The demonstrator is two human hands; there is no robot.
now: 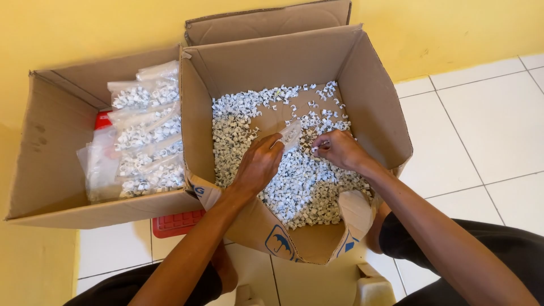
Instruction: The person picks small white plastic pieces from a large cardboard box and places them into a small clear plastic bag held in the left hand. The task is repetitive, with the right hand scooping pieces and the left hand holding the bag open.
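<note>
A small clear plastic bag (290, 134), mouth open and tilted, hangs above the heap of small white clips (306, 181) lying loose inside the right-hand cardboard box (374, 85).

My left hand (258, 164) covers the lower part of the small clear bag (290, 134), so I cannot tell what is inside it. What my right hand (340, 148) pinches is too small to make out. The red tray (177, 222) lies mostly hidden under the left cardboard box (51, 170). The bottom edge cuts off my knees.
</note>
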